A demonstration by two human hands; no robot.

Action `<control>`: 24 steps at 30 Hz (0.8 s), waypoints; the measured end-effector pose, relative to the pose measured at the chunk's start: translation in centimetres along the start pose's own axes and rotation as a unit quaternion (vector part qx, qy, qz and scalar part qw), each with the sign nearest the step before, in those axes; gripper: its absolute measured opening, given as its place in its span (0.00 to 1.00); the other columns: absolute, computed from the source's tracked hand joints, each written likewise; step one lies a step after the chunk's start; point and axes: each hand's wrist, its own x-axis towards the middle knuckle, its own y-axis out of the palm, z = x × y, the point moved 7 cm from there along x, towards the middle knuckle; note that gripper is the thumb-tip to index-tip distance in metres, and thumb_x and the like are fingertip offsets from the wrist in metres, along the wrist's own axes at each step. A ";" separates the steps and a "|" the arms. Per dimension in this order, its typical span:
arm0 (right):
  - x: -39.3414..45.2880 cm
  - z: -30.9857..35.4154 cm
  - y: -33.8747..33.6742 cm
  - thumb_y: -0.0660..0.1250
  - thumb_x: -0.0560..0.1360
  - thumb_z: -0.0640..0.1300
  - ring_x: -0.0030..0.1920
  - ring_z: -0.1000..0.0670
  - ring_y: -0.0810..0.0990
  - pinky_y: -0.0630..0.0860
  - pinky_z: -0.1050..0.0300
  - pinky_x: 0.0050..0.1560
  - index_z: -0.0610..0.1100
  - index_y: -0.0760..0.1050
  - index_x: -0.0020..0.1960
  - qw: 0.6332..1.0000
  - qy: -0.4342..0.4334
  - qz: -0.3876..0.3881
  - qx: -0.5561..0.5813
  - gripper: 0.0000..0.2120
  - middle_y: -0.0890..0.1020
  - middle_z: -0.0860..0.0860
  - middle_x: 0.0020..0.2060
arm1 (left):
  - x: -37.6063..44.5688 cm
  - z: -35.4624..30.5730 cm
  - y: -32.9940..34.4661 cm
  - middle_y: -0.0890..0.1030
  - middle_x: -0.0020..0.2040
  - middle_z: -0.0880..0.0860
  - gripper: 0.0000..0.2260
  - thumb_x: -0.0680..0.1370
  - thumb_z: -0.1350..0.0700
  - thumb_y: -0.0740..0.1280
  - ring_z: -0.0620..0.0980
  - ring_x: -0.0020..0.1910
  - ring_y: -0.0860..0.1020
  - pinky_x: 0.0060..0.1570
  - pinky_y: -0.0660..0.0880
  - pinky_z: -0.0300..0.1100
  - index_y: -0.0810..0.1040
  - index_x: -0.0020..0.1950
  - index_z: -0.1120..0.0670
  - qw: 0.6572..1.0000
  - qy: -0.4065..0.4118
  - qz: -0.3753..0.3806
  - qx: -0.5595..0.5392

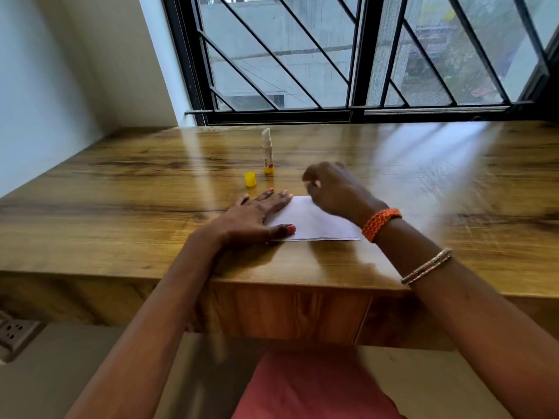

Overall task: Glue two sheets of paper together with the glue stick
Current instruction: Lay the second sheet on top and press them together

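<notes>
A white sheet of paper (314,222) lies flat on the wooden table (121,182) near its front edge. My left hand (257,216) presses its left side with straight fingers spread. Over the sheet's far right part hovers my right hand (332,189), blurred, its fingers curled; whether it holds anything is unclear. An uncapped glue stick (267,152) with a white tip and yellow base stands upright behind the paper. Its yellow cap (250,179) sits on the table just left of it. Only one sheet can be told apart.
A barred window (332,55) runs along the table's far edge. A white wall (45,71) closes the left side. A power socket (12,331) sits low at the left, and red cloth (302,388) shows below the table's front edge.
</notes>
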 end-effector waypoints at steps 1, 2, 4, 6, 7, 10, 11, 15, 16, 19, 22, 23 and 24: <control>-0.1 1.0 1.1 0.60 0.77 0.41 0.53 0.41 0.80 0.77 0.48 0.54 0.39 0.78 0.56 0.999 -0.018 0.027 0.006 0.12 0.82 0.40 0.54 | -0.3 -0.3 -0.1 0.42 0.76 0.42 0.35 0.75 0.35 0.55 0.38 0.73 0.41 0.73 0.39 0.46 0.45 0.77 0.45 1.000 -0.003 -0.004 -0.008; -0.5 1.7 2.4 0.59 0.78 0.42 0.56 0.40 0.79 0.75 0.47 0.57 0.39 0.76 0.58 0.998 -0.023 0.062 0.011 0.13 0.81 0.40 0.56 | -0.5 -0.4 -0.2 0.43 0.76 0.43 0.34 0.76 0.37 0.57 0.40 0.74 0.43 0.73 0.40 0.45 0.45 0.77 0.46 1.000 -0.009 -0.011 -0.011; -1.4 2.8 4.8 0.54 0.81 0.46 0.62 0.41 0.74 0.70 0.46 0.63 0.39 0.71 0.62 0.992 -0.019 0.125 0.020 0.16 0.77 0.40 0.61 | -0.5 -0.5 -0.3 0.46 0.78 0.48 0.32 0.79 0.42 0.57 0.44 0.76 0.45 0.73 0.41 0.44 0.47 0.77 0.50 1.000 -0.018 -0.025 0.004; -2.4 3.1 6.2 0.48 0.82 0.51 0.73 0.43 0.62 0.58 0.49 0.72 0.38 0.60 0.72 0.987 -0.006 0.162 0.005 0.24 0.65 0.42 0.72 | -0.2 -0.1 0.0 0.47 0.79 0.49 0.30 0.79 0.44 0.54 0.43 0.77 0.45 0.74 0.41 0.45 0.51 0.77 0.53 0.999 -0.019 -0.029 0.025; -2.9 3.0 6.6 0.45 0.82 0.53 0.76 0.47 0.53 0.50 0.51 0.75 0.39 0.52 0.76 0.985 0.001 0.175 -0.005 0.27 0.56 0.44 0.76 | -0.2 0.1 0.3 0.47 0.79 0.49 0.29 0.79 0.44 0.53 0.42 0.77 0.44 0.74 0.40 0.46 0.51 0.77 0.53 0.999 -0.021 -0.025 0.031; -3.8 2.7 7.1 0.40 0.80 0.60 0.77 0.52 0.43 0.41 0.52 0.76 0.45 0.41 0.77 0.981 0.005 0.192 -0.033 0.31 0.46 0.49 0.78 | -0.4 1.1 0.9 0.45 0.78 0.46 0.28 0.78 0.45 0.45 0.41 0.76 0.43 0.75 0.38 0.50 0.44 0.77 0.49 0.999 -0.036 -0.024 0.022; -3.9 2.7 7.1 0.40 0.80 0.60 0.77 0.52 0.43 0.41 0.52 0.76 0.45 0.41 0.77 0.981 0.003 0.190 -0.044 0.31 0.46 0.50 0.78 | -0.6 1.3 0.9 0.45 0.78 0.45 0.25 0.80 0.47 0.45 0.41 0.77 0.43 0.75 0.39 0.50 0.45 0.77 0.48 0.998 -0.044 -0.034 0.014; -3.9 2.8 7.0 0.40 0.81 0.57 0.77 0.52 0.44 0.42 0.51 0.76 0.45 0.42 0.77 0.980 0.000 0.182 -0.077 0.29 0.47 0.49 0.78 | -0.8 1.4 0.7 0.48 0.78 0.42 0.22 0.82 0.51 0.47 0.42 0.77 0.46 0.75 0.42 0.52 0.48 0.77 0.46 0.993 -0.090 -0.075 0.006; -3.9 2.7 7.0 0.41 0.81 0.56 0.77 0.52 0.44 0.42 0.52 0.76 0.45 0.43 0.77 0.980 0.002 0.183 -0.085 0.28 0.47 0.50 0.78 | -0.9 1.4 0.8 0.48 0.78 0.42 0.22 0.82 0.50 0.46 0.42 0.77 0.46 0.75 0.41 0.53 0.48 0.77 0.46 0.992 -0.100 -0.080 0.006; -4.3 1.8 6.4 0.41 0.82 0.54 0.77 0.52 0.44 0.41 0.52 0.75 0.44 0.43 0.77 0.976 0.010 0.188 -0.110 0.27 0.46 0.50 0.78 | -1.1 1.6 1.0 0.47 0.78 0.42 0.22 0.82 0.49 0.46 0.41 0.77 0.45 0.75 0.41 0.53 0.47 0.77 0.45 0.990 -0.118 -0.082 0.010; -5.1 -0.2 5.1 0.41 0.82 0.54 0.77 0.52 0.44 0.41 0.51 0.75 0.45 0.43 0.77 0.973 0.036 0.190 -0.129 0.27 0.46 0.51 0.78 | -1.0 1.4 0.9 0.47 0.78 0.41 0.22 0.82 0.50 0.46 0.42 0.77 0.45 0.75 0.40 0.53 0.47 0.77 0.45 0.988 -0.120 -0.092 0.005; -5.4 -0.9 4.5 0.41 0.82 0.54 0.77 0.52 0.44 0.41 0.51 0.75 0.45 0.43 0.77 0.971 0.048 0.187 -0.140 0.27 0.46 0.51 0.78 | -0.9 1.4 0.8 0.48 0.78 0.41 0.22 0.82 0.51 0.46 0.42 0.77 0.45 0.75 0.40 0.53 0.48 0.77 0.45 0.988 -0.121 -0.097 0.002; -5.7 -1.7 4.1 0.41 0.81 0.55 0.77 0.52 0.44 0.40 0.50 0.75 0.45 0.43 0.77 0.969 0.062 0.182 -0.153 0.27 0.47 0.51 0.78 | -1.0 1.3 0.8 0.48 0.78 0.41 0.22 0.82 0.51 0.46 0.42 0.77 0.46 0.75 0.40 0.53 0.48 0.77 0.44 0.987 -0.122 -0.102 -0.002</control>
